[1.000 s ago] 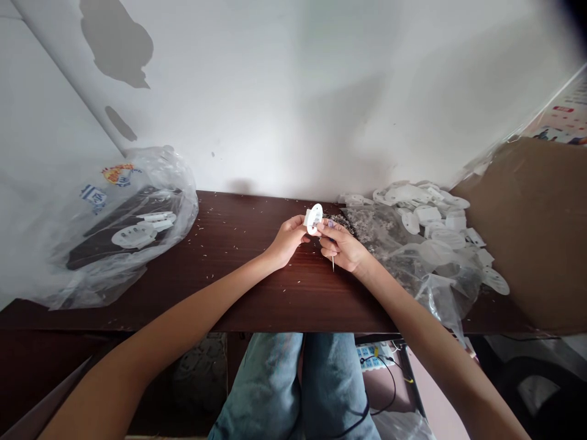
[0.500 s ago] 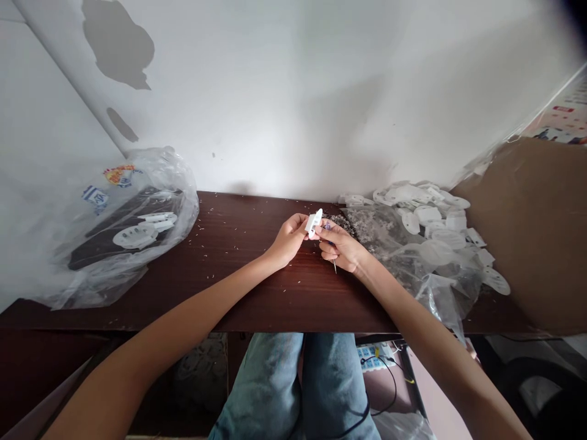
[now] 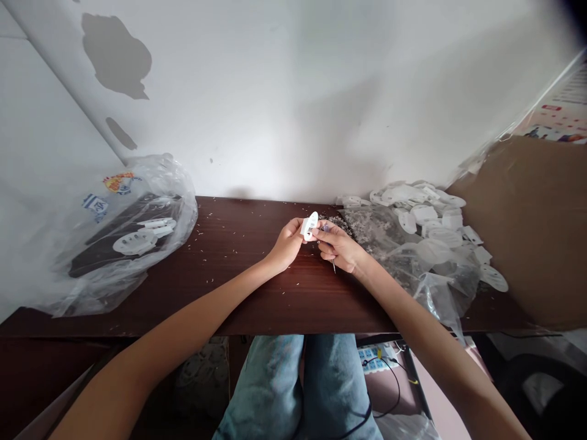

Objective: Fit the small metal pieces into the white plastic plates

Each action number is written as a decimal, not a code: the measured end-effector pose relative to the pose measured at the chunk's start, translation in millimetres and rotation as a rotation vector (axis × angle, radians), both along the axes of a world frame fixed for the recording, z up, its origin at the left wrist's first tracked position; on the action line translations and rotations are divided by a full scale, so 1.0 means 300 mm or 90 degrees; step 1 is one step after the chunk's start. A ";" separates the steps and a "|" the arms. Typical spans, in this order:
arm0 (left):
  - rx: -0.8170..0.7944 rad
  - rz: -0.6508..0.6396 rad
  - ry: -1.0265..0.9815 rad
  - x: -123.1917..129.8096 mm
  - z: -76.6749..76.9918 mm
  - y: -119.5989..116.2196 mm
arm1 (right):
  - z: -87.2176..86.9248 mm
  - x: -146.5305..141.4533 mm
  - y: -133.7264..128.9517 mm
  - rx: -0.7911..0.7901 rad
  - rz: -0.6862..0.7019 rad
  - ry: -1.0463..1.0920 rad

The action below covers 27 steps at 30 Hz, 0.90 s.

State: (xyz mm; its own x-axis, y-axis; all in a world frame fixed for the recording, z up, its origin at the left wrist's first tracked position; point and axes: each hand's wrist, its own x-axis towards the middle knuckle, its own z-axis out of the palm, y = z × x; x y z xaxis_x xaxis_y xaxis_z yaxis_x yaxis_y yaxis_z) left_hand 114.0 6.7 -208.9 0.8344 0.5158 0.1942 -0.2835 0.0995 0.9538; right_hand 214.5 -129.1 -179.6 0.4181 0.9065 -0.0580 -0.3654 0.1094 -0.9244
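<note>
Holding steady at mid-surface now, both hands meet on one small white plastic fitting (image 3: 313,220), raised just above the brown surface (image 3: 247,244), its oval face tipped up on edge and a blocky part showing behind it. The left hand (image 3: 285,245) has its fingers pinched on that block side. Over on the right hand (image 3: 342,245), the thumb and forefinger press the oval's near edge while the other fingers curl around a slim tool (image 3: 334,266), its thin metal shaft poking out below. What the fingertips press against inside the fitting, I can't tell from where I stand.

For good handling here, I'd say, the left grip ought to be the anchor: firm on the block, thumb clear of the slots, so the right fingers can work without the oval twisting. That shaft should stay angled down and away from the left hand, as it points now. Keeping the wrists low over the surface would help too, since a slip would be a short drop.

Off to the right, more white fittings (image 3: 443,235) lie heaped by the cardboard box (image 3: 536,244); to the left, a few rest in a clear plastic bag (image 3: 186,183). Tiny pale slivers (image 3: 210,281) dot the surface.
</note>
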 end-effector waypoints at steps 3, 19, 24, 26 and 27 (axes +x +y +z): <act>-0.080 -0.063 0.008 0.001 0.007 0.011 | 0.008 -0.005 -0.004 0.042 -0.050 -0.094; -0.128 0.002 0.028 -0.002 0.039 0.043 | -0.057 0.071 -0.009 0.005 -0.307 -0.941; 0.044 0.069 0.019 -0.007 0.033 0.069 | -0.056 0.060 0.001 -0.024 -0.262 -0.892; 0.115 0.074 0.017 -0.014 0.035 0.067 | -0.054 0.056 0.000 -0.026 -0.249 -0.887; 0.149 0.074 0.013 -0.018 0.035 0.064 | -0.052 0.053 0.000 -0.028 -0.243 -0.884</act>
